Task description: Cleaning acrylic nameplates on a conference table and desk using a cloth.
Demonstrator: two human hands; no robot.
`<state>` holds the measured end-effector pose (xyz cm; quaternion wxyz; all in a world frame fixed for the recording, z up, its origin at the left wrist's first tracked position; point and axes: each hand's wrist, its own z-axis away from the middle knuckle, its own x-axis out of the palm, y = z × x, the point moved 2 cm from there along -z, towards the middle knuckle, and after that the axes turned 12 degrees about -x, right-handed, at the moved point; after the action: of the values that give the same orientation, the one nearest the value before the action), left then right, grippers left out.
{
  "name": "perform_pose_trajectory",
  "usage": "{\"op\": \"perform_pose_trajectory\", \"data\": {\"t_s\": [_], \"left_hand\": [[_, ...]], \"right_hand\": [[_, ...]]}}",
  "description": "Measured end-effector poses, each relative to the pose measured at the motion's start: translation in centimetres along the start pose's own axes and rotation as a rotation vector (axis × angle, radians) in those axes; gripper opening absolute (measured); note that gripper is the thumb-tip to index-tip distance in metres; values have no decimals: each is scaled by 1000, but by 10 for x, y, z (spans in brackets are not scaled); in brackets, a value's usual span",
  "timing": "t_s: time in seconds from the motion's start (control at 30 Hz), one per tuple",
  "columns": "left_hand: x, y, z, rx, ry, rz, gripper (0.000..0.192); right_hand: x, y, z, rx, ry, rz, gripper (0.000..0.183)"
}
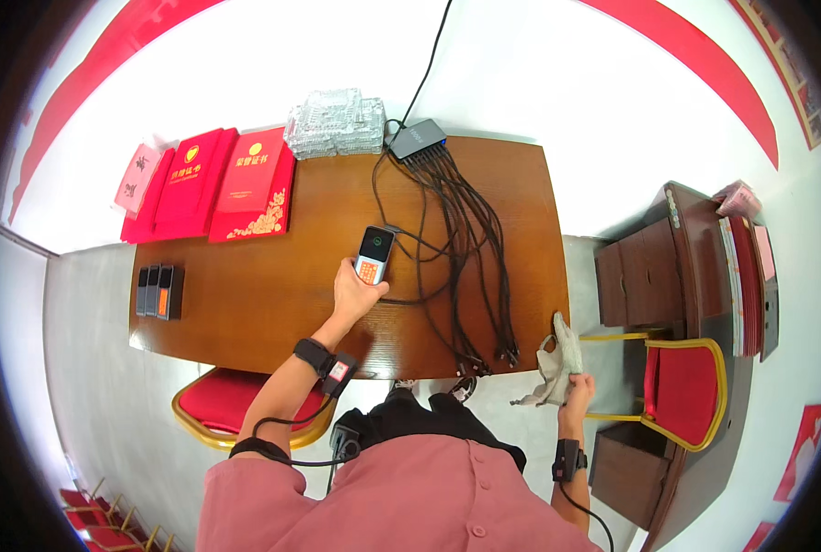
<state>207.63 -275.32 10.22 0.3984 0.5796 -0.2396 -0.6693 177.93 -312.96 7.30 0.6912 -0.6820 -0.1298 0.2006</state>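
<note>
My left hand (359, 290) grips a small handheld electronic device (374, 254) above the middle of the wooden table (258, 297). A green ring glows on its dark screen, and an orange sticker with writing covers its pale lower part. A black cable end meets the device's top right corner; whether it is plugged in I cannot tell. Off the table's right front corner, my right hand (578, 393) is closed on a crumpled greyish-beige cloth (561, 366), whose upper end reaches up beside the table edge.
Many black charging cables (462, 234) run from a grey charging hub (417, 140) to the front edge. Red certificate folders (251, 186) and a silvery stack (338, 124) line the back. Several similar devices (158, 292) stand at left. Red chairs (683, 393) flank the table.
</note>
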Motion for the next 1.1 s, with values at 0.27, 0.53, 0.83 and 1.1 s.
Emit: {"op": "perform_pose_trajectory", "data": {"t_s": [0.27, 0.53, 0.83, 1.1], "left_hand": [[33, 3, -53, 25, 41, 2, 63], [54, -15, -32, 39, 93, -59, 63], [49, -39, 8, 47, 241, -244, 65], [79, 40, 95, 449, 524, -430, 61]], "right_hand": [[-20, -11, 46, 55, 100, -21, 9], [-33, -12, 77, 139, 155, -2, 7], [-61, 12, 73, 209, 161, -40, 10], [-172, 30, 77, 662, 142, -793, 22]]}}
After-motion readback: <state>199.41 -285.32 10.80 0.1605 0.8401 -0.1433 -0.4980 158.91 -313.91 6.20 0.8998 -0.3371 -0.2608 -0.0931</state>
